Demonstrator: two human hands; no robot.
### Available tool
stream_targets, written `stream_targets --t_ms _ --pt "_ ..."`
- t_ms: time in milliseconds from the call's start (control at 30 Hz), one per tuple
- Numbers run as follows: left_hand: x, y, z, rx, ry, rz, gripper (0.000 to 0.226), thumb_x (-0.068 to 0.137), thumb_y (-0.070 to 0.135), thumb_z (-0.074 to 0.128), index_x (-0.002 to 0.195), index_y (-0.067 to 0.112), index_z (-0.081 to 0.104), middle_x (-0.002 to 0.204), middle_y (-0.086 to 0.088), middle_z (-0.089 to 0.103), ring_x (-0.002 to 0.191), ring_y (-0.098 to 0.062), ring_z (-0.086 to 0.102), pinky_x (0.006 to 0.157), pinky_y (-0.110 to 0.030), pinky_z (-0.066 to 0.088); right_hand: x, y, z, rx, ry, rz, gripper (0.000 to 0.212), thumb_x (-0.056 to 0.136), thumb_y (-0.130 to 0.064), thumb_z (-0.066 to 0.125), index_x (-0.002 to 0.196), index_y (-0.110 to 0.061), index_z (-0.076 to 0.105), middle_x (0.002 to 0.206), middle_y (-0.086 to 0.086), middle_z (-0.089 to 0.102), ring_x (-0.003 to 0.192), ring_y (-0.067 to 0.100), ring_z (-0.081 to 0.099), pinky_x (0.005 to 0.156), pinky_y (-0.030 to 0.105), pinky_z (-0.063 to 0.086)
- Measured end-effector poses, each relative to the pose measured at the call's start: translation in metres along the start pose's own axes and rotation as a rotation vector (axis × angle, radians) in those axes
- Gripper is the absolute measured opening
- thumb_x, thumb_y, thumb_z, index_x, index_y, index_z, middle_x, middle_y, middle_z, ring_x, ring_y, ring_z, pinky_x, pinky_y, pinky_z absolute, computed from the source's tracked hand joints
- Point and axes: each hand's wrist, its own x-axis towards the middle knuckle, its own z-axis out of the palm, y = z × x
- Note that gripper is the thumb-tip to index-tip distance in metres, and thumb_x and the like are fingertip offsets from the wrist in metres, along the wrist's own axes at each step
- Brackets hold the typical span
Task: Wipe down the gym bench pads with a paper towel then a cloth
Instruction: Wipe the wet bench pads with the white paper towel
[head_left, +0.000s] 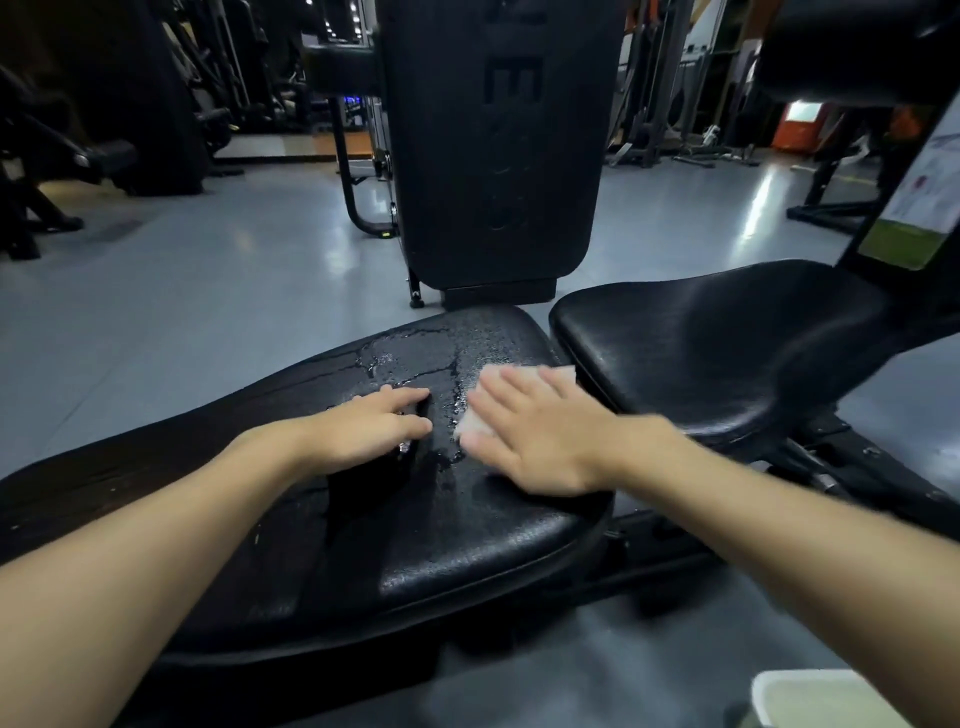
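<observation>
Paper-towel pass under way: our right grip (535, 431) lies flat, fingers straight and spread, pressing the white folded paper towel (474, 429) onto the long black textured vinyl pad (467, 545), near its far end where beaded liquid (410, 358) shines. Our left grip (369, 426) rests on the same pad just beside it, fingers bent over something dark; we cannot tell whether it holds anything. The next move, we judge, calls for sweeping the towel evenly across the wet patch, then onto the glossy black seat pad (717, 343) at right, cloth to follow.
</observation>
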Motion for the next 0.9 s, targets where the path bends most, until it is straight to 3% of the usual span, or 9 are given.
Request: stream_targets --t_ms 67,167,233,300,400,467,567,700,900 --pt "-0.002 -0.002 0.001 -0.027 0.007 -0.021 0.066 0.087 0.051 0.051 0.149 0.043 0.029 0.163 -0.006 0.012 0.151 -0.013 -0.001 0.122 -0.042 -0.001 -0.037 -0.013 -0.001 0.025 -0.005 -0.017 0.080 0.093 -0.067 0.001 0.159 -0.021 0.006 0.167 0.002 -0.005 0.152 0.017 -0.009 0.122 0.046 -0.005" --pt "-0.009 0.004 0.005 -0.059 0.051 -0.056 0.074 0.077 0.056 0.044 0.147 0.036 0.037 0.151 -0.012 0.042 0.147 -0.017 0.022 0.121 -0.043 0.013 -0.072 -0.027 0.003 0.059 0.002 -0.062 0.090 0.084 -0.069 -0.007 0.159 -0.021 0.005 0.167 0.002 -0.007 0.152 0.016 -0.012 0.122 0.043 -0.009" --pt "-0.021 0.018 0.011 -0.074 0.125 -0.010 0.063 0.086 0.050 0.043 0.144 0.024 0.045 0.139 -0.008 0.055 0.137 -0.018 0.041 0.117 -0.036 0.024 -0.081 -0.026 0.004 0.158 0.033 -0.101 0.079 0.093 -0.063 0.006 0.158 -0.020 0.014 0.167 0.001 0.001 0.152 0.013 -0.006 0.121 0.037 -0.010" --pt "-0.035 0.037 0.022 -0.076 0.216 0.102 0.045 0.099 0.036 0.044 0.141 0.019 0.048 0.139 0.000 0.054 0.131 -0.014 0.046 0.108 -0.024 0.030 -0.080 -0.015 -0.001 0.484 0.133 -0.073 0.056 0.104 -0.044 0.025 0.153 -0.018 0.033 0.163 0.001 0.025 0.149 0.007 0.013 0.118 0.023 -0.001" --pt "-0.055 0.075 0.043 0.068 0.373 0.322 0.044 0.101 0.030 0.042 0.144 0.019 0.044 0.150 0.005 0.041 0.136 -0.008 0.038 0.106 -0.017 0.025 -0.066 0.024 -0.008 0.550 0.391 0.093 0.046 0.105 -0.020 0.036 0.151 -0.021 0.037 0.155 -0.005 0.040 0.146 0.005 0.026 0.122 0.030 0.013" --pt "-0.058 0.096 0.062 0.161 0.360 0.404 0.048 0.103 0.034 0.037 0.149 0.019 0.038 0.157 0.005 0.032 0.143 -0.007 0.028 0.111 -0.017 0.017 -0.057 0.050 -0.007 0.390 0.374 0.190 0.051 0.100 -0.011 0.035 0.150 -0.019 0.040 0.150 -0.003 0.047 0.145 0.015 0.032 0.121 0.038 0.017" --pt "-0.053 0.102 0.091 0.401 0.248 0.387 0.061 0.103 0.045 0.014 0.156 0.015 0.013 0.164 -0.004 0.009 0.151 -0.014 0.004 0.121 -0.028 0.001 -0.054 0.068 -0.009 0.300 0.282 0.199 0.051 0.096 -0.007 0.038 0.143 -0.020 0.050 0.140 -0.002 0.057 0.131 0.019 0.047 0.109 0.034 0.032" --pt "-0.057 0.094 0.102 0.516 0.222 0.323 0.070 0.095 0.048 0.000 0.157 0.015 -0.004 0.164 -0.007 -0.008 0.151 -0.018 -0.010 0.122 -0.033 -0.005 -0.038 0.074 -0.008 0.215 0.194 0.089 0.045 0.103 -0.021 0.035 0.146 -0.030 0.045 0.147 -0.014 0.049 0.140 0.007 0.036 0.113 0.035 0.021" --pt "-0.016 0.091 0.080 0.385 0.201 0.196 0.059 0.104 0.041 0.014 0.157 0.019 -0.002 0.164 -0.007 -0.008 0.150 -0.017 -0.012 0.122 -0.035 -0.005 -0.015 0.076 0.002 0.249 0.195 0.070 0.046 0.104 -0.019 0.030 0.146 -0.029 0.044 0.151 -0.017 0.044 0.137 0.000 0.036 0.119 0.031 0.007"
